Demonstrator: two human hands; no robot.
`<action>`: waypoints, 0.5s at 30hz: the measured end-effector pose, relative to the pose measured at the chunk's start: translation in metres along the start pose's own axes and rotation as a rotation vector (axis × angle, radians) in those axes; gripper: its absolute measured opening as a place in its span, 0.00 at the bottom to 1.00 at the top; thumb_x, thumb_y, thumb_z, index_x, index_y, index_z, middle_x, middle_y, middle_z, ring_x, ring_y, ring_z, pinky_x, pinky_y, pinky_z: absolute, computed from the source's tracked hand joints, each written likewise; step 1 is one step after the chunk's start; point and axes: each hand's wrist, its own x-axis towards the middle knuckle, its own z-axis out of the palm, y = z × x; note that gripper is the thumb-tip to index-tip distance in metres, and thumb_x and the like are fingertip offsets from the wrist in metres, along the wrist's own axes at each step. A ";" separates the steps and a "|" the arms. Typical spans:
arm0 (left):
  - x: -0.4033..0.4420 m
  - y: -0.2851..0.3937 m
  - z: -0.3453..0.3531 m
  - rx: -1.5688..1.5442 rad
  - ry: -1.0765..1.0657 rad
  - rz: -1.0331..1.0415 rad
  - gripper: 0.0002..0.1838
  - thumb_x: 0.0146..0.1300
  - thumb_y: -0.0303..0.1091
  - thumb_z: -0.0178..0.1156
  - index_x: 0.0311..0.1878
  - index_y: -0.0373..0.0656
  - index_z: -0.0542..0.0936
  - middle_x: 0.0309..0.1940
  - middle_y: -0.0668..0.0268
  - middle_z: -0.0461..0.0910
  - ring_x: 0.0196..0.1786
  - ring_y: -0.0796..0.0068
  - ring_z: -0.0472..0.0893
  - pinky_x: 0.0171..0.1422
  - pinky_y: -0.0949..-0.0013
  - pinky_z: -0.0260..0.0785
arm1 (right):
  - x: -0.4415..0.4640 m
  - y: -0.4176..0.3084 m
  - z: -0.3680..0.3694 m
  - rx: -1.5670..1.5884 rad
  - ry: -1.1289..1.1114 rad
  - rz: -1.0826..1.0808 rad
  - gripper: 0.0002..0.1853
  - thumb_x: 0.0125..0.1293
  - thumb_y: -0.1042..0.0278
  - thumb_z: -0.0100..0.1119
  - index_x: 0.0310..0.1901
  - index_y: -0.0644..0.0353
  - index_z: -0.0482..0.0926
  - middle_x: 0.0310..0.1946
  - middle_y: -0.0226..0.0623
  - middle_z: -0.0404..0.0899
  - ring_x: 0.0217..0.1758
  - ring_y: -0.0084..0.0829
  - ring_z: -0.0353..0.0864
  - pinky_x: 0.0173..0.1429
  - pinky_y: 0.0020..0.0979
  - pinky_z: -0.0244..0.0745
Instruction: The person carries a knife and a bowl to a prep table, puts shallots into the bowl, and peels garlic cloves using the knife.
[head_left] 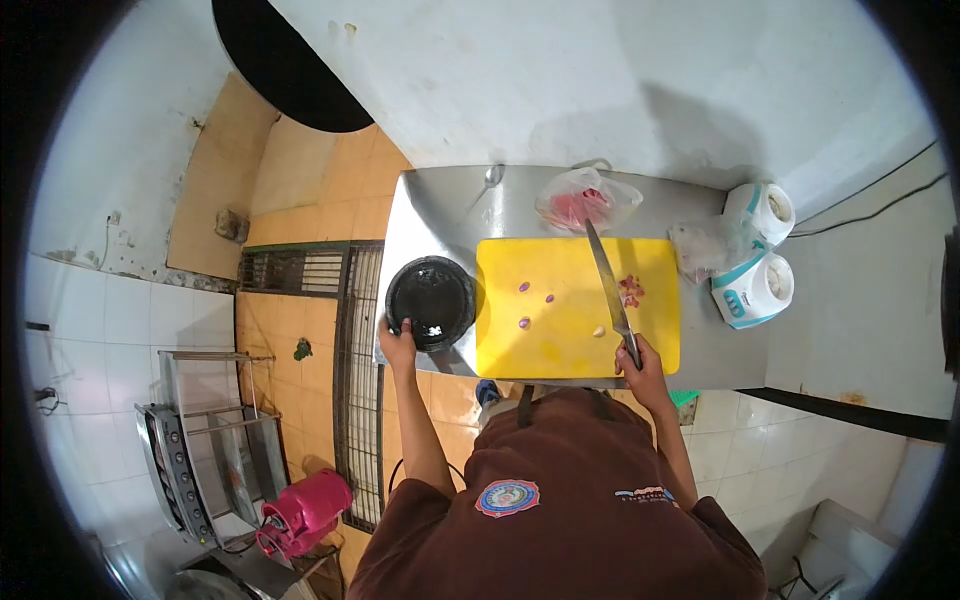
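"In the head view, what's held?"

"The left hand (399, 346) is clamped on the rim of a round black bowl (430, 295), thumb over the edge, probably to steady it. The right hand (645, 372) is closed around the handle of a long steel knife (609, 280)."

"And where's that?"

"Over the rectangular yellow board (545, 350), pointing forward, perhaps for safety; small purple bulbs (524, 323) lie apart from chopped reddish pieces (632, 291)."

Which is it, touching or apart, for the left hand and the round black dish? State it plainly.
Touching. The head view shows the left hand at the lower-left edge of the round black dish, its thumb lying over the rim.
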 end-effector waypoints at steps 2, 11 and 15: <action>-0.014 0.053 -0.012 0.098 0.259 0.199 0.20 0.64 0.30 0.66 0.58 0.35 0.79 0.46 0.49 0.84 0.45 0.49 0.82 0.56 0.51 0.73 | -0.005 -0.004 -0.009 -0.287 0.019 0.012 0.11 0.73 0.62 0.59 0.40 0.62 0.74 0.21 0.37 0.73 0.22 0.28 0.71 0.30 0.31 0.66; -0.082 0.159 0.003 -0.072 -0.405 0.534 0.05 0.67 0.30 0.63 0.41 0.40 0.84 0.34 0.59 0.84 0.34 0.64 0.84 0.37 0.63 0.73 | -0.029 0.032 -0.018 -0.510 0.142 0.154 0.17 0.71 0.56 0.61 0.39 0.66 0.77 0.23 0.47 0.76 0.27 0.39 0.79 0.35 0.38 0.70; -0.095 0.176 0.010 -0.037 -0.487 0.515 0.04 0.64 0.30 0.65 0.38 0.41 0.84 0.32 0.60 0.83 0.32 0.62 0.83 0.36 0.62 0.73 | -0.033 0.051 -0.022 -0.289 0.151 0.336 0.20 0.70 0.53 0.63 0.37 0.68 0.79 0.25 0.39 0.80 0.31 0.30 0.79 0.38 0.37 0.71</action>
